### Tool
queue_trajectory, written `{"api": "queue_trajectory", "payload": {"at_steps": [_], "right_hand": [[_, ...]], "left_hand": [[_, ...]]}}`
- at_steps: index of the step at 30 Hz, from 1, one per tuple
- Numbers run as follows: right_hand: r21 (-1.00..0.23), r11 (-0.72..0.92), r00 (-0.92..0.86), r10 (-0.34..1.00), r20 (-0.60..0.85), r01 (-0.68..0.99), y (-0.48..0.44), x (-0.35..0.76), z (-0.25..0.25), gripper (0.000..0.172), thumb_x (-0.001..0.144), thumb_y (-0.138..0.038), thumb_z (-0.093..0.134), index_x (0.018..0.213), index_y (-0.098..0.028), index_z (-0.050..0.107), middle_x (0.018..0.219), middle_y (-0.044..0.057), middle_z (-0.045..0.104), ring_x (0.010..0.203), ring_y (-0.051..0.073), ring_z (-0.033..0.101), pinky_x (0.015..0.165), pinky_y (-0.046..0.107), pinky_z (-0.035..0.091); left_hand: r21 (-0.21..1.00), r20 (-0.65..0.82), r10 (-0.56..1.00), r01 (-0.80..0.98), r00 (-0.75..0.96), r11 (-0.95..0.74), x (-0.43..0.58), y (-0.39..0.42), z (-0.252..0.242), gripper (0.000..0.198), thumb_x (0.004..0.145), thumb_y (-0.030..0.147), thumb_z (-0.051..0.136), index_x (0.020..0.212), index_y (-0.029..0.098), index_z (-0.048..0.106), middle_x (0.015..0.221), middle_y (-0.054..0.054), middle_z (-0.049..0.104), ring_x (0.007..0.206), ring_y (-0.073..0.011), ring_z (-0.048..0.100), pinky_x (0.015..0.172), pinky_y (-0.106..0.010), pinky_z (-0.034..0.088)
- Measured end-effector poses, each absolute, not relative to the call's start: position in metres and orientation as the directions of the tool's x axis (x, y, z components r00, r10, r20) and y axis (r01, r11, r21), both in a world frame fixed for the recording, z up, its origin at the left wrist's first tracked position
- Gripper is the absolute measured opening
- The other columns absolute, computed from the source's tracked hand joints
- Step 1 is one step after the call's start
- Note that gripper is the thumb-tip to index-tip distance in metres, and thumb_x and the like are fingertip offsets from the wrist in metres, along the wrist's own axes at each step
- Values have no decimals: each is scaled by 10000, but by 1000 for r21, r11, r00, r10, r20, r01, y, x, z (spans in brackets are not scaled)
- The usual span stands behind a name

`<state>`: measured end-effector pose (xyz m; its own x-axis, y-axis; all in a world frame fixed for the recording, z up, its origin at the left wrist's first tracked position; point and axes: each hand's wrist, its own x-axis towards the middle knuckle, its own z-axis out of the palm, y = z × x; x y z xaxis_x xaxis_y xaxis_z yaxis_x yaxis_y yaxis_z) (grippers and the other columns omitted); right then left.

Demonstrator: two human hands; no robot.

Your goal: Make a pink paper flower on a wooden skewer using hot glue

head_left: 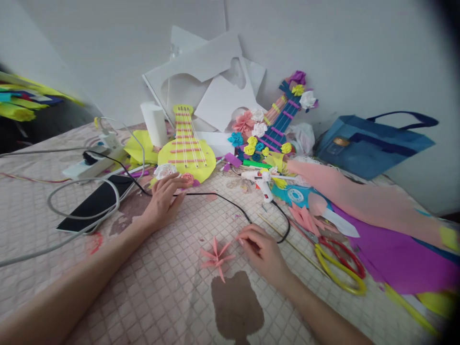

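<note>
My left hand [163, 199] lies flat on the quilted cloth, fingers stretched toward a small pink rosette [187, 178] and a white lace flower [165, 170] at the foot of a yellow paper guitar [187, 148]. My right hand [260, 249] rests on the cloth with fingers curled, its tips beside a pink star-shaped paper flower [215, 258]; nothing shows in it. A black cord [230, 203] runs between the hands to a white glue gun [262, 182].
A blue flower-decorated guitar [278, 127] leans on the wall with white foam boards [208, 72]. Scissors with red and yellow handles [339, 263], pink and purple sheets [391, 249], a blue bag [370, 143], a black tablet [95, 201], a power strip [91, 165] and cables surround the hands.
</note>
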<state>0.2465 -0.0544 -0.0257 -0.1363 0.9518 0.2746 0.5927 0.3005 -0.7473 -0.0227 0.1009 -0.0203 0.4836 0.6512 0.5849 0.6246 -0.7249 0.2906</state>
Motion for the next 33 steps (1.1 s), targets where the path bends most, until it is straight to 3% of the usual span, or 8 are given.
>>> {"api": "queue_trajectory", "payload": {"at_steps": [2,5,8,13,18,22,26,33], "right_hand": [[-747,300,-136,952,274,593,-54,246,-26,164,881,-156,463,870,-211,617,875,32,593,778,125,563,613,221,421],[-751,291,-134,955,264,593,-54,247,-26,162,886,-166,463,868,-211,619,880,33,592,791,128,563,629,226,424],[-751,294,-139,954,264,592,-54,247,-26,164,886,-164,463,871,-210,619,881,33,590,808,130,564,663,234,434],[-752,311,-150,949,276,582,-54,246,-24,166,877,-146,465,864,-206,619,861,29,592,801,127,567,677,238,438],[-756,328,-164,944,287,567,-54,246,-23,176,875,-135,461,872,-206,622,863,28,594,797,125,567,682,241,438],[-765,339,-170,940,295,548,-55,247,-24,171,875,-135,467,886,-207,621,872,27,595,819,124,569,708,242,442],[-769,332,-180,943,279,547,-56,248,-25,172,877,-138,463,894,-208,619,884,28,592,824,125,569,713,245,445],[-749,339,-184,940,287,570,-55,246,-22,176,860,-115,467,875,-207,616,873,29,600,826,131,577,727,254,450]], "left_hand": [[324,585,671,627,455,-708,-24,103,-22,212,938,281,368,1080,219,512,1217,-66,589,1303,-241,372,1057,-470,274],[333,511,713,654,480,-679,-24,104,-24,238,938,294,361,1124,220,489,1333,-79,511,1372,-278,256,1060,-531,246],[327,601,682,650,417,-686,-23,103,-22,218,926,291,388,1097,200,487,1356,-104,476,1367,-279,271,1067,-517,262],[283,752,589,664,294,-692,-23,103,-17,139,888,263,459,993,185,505,1066,-90,598,1085,-227,540,956,-423,406],[293,727,632,712,267,-638,-25,105,-20,86,864,256,483,830,188,523,765,-27,574,768,-177,565,745,-328,465],[310,700,643,678,312,-666,-27,105,-22,86,858,242,492,801,194,535,709,1,567,673,-141,550,662,-270,463],[288,689,626,655,365,-699,-27,107,-23,93,870,238,493,831,197,567,745,-5,570,720,-144,558,700,-276,471],[127,616,671,788,413,-602,-24,107,-25,259,909,297,453,1138,261,571,1146,-96,505,1088,-267,484,930,-482,385]]}}
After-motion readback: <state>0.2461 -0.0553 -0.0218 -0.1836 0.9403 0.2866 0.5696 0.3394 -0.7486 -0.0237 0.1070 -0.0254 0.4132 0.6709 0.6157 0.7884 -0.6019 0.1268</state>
